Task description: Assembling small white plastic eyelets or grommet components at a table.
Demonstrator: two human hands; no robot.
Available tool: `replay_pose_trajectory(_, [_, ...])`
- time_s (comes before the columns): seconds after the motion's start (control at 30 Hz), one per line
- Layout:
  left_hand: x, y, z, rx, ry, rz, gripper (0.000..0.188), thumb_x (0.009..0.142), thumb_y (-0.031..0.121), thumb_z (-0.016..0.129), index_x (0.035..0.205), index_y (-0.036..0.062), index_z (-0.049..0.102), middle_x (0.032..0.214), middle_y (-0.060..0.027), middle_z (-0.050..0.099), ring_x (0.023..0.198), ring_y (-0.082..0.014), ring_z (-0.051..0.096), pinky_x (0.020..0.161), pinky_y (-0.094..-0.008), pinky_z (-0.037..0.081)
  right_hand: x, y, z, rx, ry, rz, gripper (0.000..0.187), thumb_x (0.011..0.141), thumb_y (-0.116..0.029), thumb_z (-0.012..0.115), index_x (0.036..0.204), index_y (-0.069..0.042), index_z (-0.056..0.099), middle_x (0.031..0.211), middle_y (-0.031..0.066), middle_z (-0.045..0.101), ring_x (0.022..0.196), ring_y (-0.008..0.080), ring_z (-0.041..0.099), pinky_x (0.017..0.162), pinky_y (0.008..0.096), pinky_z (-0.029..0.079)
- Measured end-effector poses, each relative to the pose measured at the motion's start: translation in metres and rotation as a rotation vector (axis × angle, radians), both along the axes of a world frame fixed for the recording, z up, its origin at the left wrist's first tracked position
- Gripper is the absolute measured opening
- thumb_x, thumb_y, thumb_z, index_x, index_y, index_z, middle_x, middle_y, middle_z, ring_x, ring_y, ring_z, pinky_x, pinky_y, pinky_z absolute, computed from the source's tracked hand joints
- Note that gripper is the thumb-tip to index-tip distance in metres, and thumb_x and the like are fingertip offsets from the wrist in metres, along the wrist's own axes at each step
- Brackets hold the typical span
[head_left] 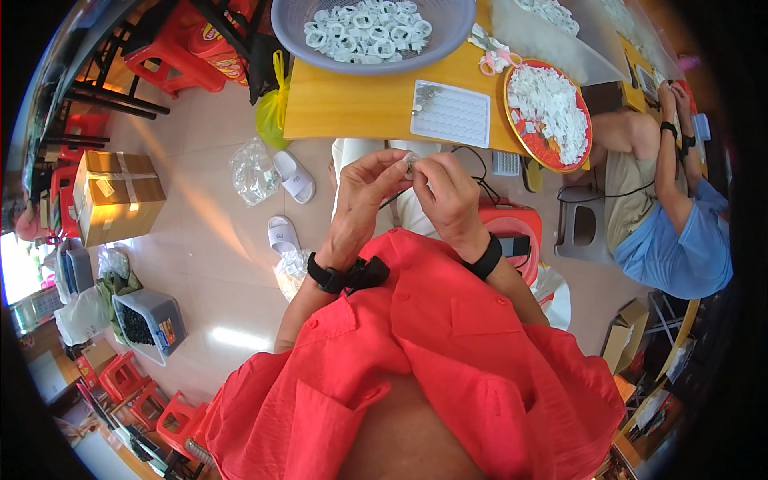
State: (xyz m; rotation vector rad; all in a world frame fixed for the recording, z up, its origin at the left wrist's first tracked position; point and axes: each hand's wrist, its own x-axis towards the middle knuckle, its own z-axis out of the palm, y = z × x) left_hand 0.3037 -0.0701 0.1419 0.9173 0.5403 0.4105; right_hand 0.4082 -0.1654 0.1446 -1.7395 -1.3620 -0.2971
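Observation:
Above my lap, in front of the table edge, both my hands meet at a small round whitish part (410,164) with something dark or metallic in it. The thumb and fingers of my left hand (374,180) pinch it from one side. My right hand (450,196) closes on its other side with bent fingertips. Beyond them a white ridged tray (452,120) lies on the wooden table (344,112), with small metal pieces at its left end. Behind it stands a grey-purple basket (288,36) of white plastic rings (368,32).
A red round tray (588,120) heaped with small white pieces (552,108) overhangs the table's right edge, beside pink-handled scissors (500,60). A person (672,224) in blue sits to the right. On the left floor are white slippers (294,178) and a cardboard box (116,196).

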Motion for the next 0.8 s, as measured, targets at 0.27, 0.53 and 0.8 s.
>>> replay_pose_trajectory(0.27, [0.001, 0.004, 0.003, -0.033, 0.023, 0.003, 0.020, 0.087, 0.010, 0.055, 0.103, -0.0015, 0.058, 0.099, -0.0097, 0.062, 0.086, -0.0160, 0.061, 0.077, -0.0302, 0.052, -0.004, -0.004, 0.003, 0.004, 0.091, 0.057, 0.019, 0.071, 0.006, 0.057, 0.089, 0.000, 0.057, 0.078, 0.0109, 0.053, 0.067, 0.0257, 0.056, 0.056, 0.0315, 0.047])
replay_pose_trajectory(0.53, [0.002, 0.008, -0.004, -0.230, -0.117, -0.035, 0.023, 0.090, 0.012, 0.050, 0.109, -0.0004, 0.055, 0.101, -0.0089, 0.061, 0.088, -0.0166, 0.061, 0.080, -0.0296, 0.052, 0.006, -0.008, 0.015, 0.050, 0.325, 0.003, 0.017, 0.074, 0.006, 0.056, 0.089, -0.001, 0.060, 0.081, 0.0111, 0.054, 0.067, 0.0246, 0.057, 0.057, 0.0297, 0.045])
replay_pose_trajectory(0.8, [0.000, 0.006, -0.001, -0.180, -0.070, -0.026, 0.021, 0.089, 0.010, 0.052, 0.106, -0.0004, 0.056, 0.100, -0.0086, 0.061, 0.087, -0.0159, 0.061, 0.079, -0.0298, 0.053, -0.003, -0.011, 0.010, -0.113, 0.053, 0.017, 0.030, 0.069, 0.007, 0.055, 0.097, -0.006, 0.059, 0.084, 0.0082, 0.052, 0.065, 0.0249, 0.058, 0.052, 0.0330, 0.045])
